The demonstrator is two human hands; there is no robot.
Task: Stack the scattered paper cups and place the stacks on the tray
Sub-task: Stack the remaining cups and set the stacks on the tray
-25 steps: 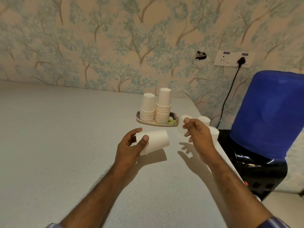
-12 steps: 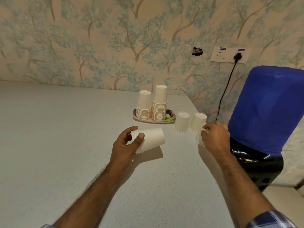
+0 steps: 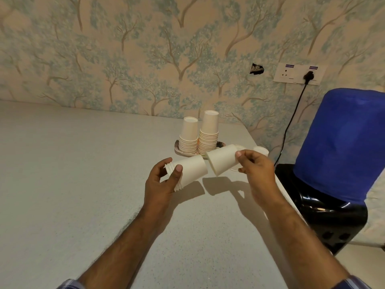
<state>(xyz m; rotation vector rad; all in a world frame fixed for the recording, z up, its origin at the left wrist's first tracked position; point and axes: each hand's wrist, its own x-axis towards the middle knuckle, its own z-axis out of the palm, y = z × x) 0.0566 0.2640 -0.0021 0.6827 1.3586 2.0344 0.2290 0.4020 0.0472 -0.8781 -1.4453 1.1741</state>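
The left hand (image 3: 161, 180) grips a nested cup stack (image 3: 187, 171) lying sideways; the right hand (image 3: 255, 167) pinches a single cup (image 3: 221, 161) at its 3 o'clock, rim nearly touching. At 12 o'clock, two stacks (image 3: 200, 134) hide most of the tray (image 3: 178, 148); loose cups (image 3: 261, 151) peek behind the right hand.

The room looks dim and warm to me. Light from above and behind me throws soft-edged shadows of my hands onto the bench (image 3: 62, 184). My forearms blur slightly near the bottom edge, and the wallpaper (image 3: 145, 49) bows and smears toward the corners.
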